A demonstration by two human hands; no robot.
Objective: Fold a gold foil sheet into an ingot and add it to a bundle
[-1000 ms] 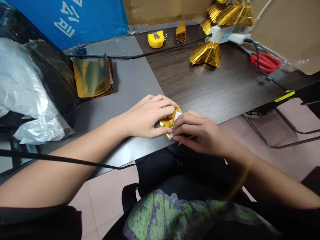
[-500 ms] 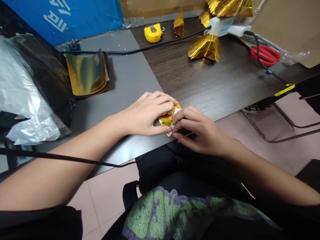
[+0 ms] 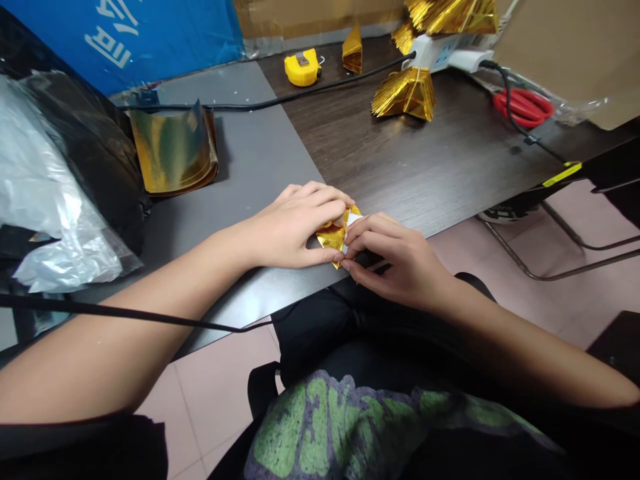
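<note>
- My left hand [image 3: 310, 227] lies palm down, its fingers and thumb clamped over a piece of gold foil paper [image 3: 330, 238]; the thumb sits by the near corner.
- My right hand [image 3: 400, 257] has bent fingers touching the right side of the same piece, where a white strip shows; its thumb tip is near my left thumb. Whether it pinches the paper, I cannot tell.
- Location of the piece: between both hands, close to the near edge of the tabletop [image 3: 250, 147], around where the grey section adjoins the dark wood-grain section.
- Left of centre: a stack of gold foil sheets [image 3: 170, 153], curved upward at its right side, near a black plastic bag [image 3: 107, 150] and a translucent plastic bag [image 3: 65, 227].
- Far side: a yellow tape measure [image 3: 303, 69], with a folded gold foil piece [image 3: 353, 50] to its right.
- Right of that: a bundle of folded gold foil [image 3: 406, 95] in front of a white power strip [image 3: 435, 53].
- Far right: red-handled scissors [image 3: 523, 107], with a black cord passing over the handles.
- Back left: a blue box [image 3: 165, 40] bearing white characters.
</note>
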